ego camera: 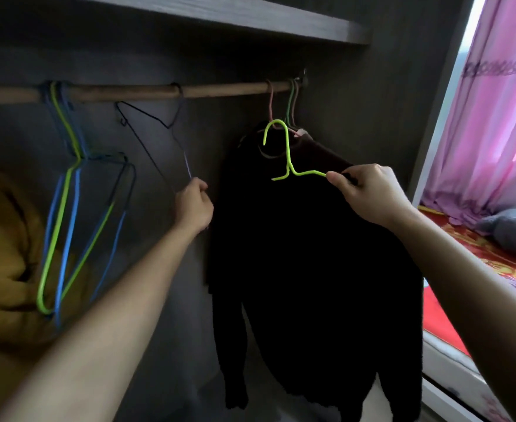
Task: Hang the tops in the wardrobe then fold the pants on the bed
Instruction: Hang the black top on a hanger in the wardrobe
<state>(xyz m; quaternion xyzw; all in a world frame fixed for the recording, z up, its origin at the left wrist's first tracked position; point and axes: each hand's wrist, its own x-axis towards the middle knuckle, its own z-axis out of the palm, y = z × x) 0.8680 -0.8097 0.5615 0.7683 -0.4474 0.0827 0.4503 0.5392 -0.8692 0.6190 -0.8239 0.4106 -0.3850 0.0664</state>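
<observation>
My right hand (369,193) pinches the green hanger (287,156) by its shoulder wire, thumb and forefinger closed on it. The black top (305,269) hangs from it in front of the wardrobe's right end, its hook just below the rod (220,88) and not yet on it. My left hand (194,205) is curled round the low corner of a dark wire hanger (159,141) that hangs tilted from the rod. I judge the top soft and fairly heavy for such thin wire: it will sag and swing, and the hanger will tip if I hold it far out on the shoulder, so a grip nearer the neck should steady it. The coated wire looks smooth enough to slip between my fingers. Pink and green hooks (290,99) crowd the rod's right end; whether another dark garment hangs behind mine, I cannot tell. Blue and green hangers (65,208) bunch at the left beside a yellow cloth (1,254), under a shelf (250,16). The bed (479,254) lies to my right beneath a pink curtain (494,117).
</observation>
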